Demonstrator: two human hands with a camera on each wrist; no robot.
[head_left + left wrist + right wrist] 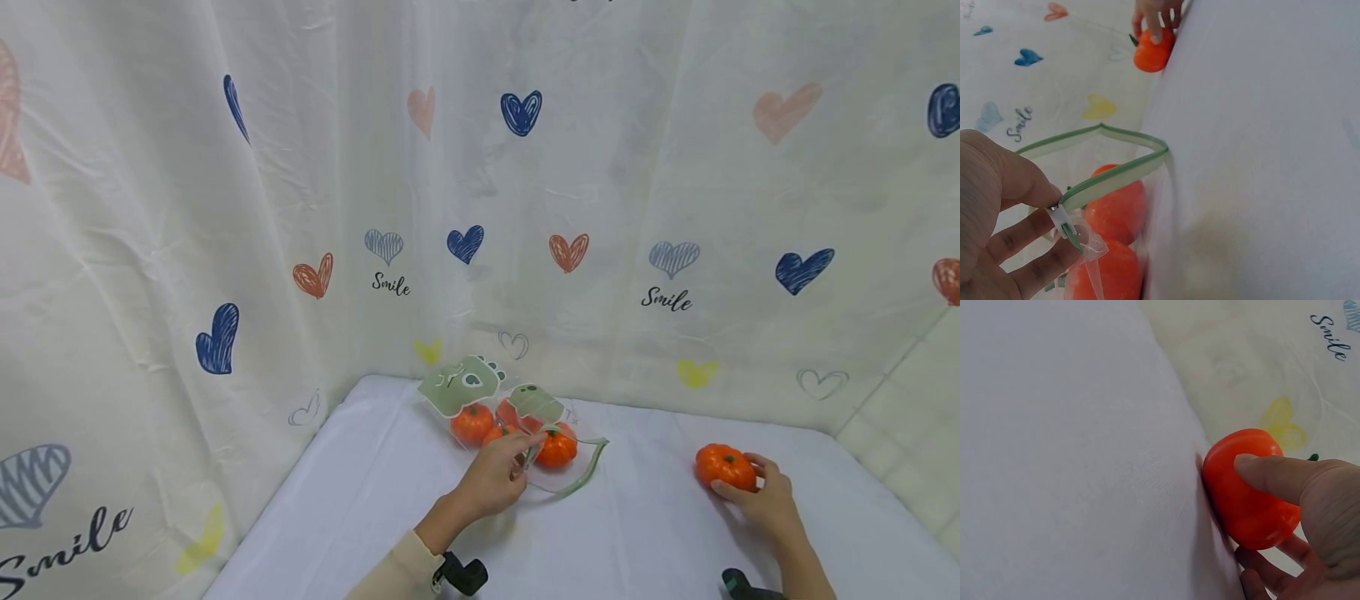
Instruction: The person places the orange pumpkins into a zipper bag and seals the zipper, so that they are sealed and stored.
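Clear zip pouch (pixel 517 429) holds several toy pumpkins; left hand (pixel 491 479) pinches its rim, right hand (pixel 761 500) grips a loose pumpkin (pixel 723 467).

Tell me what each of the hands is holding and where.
The left hand pinches the clear bag at its green-trimmed open edge. The right hand grips a loose orange toy pumpkin around its side.

The word "Smile" is printed in black script on the curtain (pixel 480 208), repeated beneath several drawn hearts.
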